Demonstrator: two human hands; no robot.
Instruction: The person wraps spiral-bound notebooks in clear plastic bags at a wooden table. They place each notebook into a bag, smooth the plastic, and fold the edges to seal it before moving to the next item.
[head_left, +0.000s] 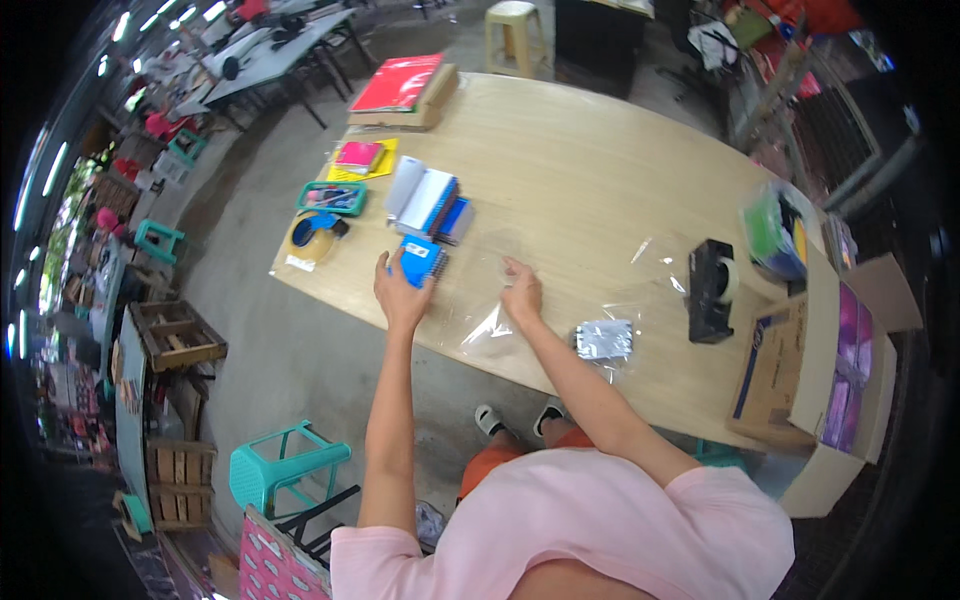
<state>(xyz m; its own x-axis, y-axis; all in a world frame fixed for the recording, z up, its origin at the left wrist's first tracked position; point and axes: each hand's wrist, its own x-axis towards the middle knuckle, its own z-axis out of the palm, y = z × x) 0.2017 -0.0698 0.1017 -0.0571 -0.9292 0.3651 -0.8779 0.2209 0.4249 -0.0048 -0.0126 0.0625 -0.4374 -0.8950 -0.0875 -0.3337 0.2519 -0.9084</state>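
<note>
My left hand point(402, 298) grips a small blue spiral notebook point(418, 262) near the table's front edge, thumb and fingers on its sides. Beside it, a clear plastic bag point(480, 318) lies on the wood, and my right hand point(522, 295) pinches its upper right part. Just beyond the blue notebook are more spiral notebooks point(424, 200) in a stack, one with its white pages opened up. To the right of my right hand rests a small silvery pack point(604, 339) in clear plastic.
A black tape dispenser point(710, 290) stands at the right, near an open carton point(850, 370) with purple packs. At the left are a tape roll point(312, 236), a teal tray point(332, 198) and pink notepads point(360, 157). Red-topped boxes point(398, 88) sit at the far corner; a teal stool point(285, 465) is on the floor.
</note>
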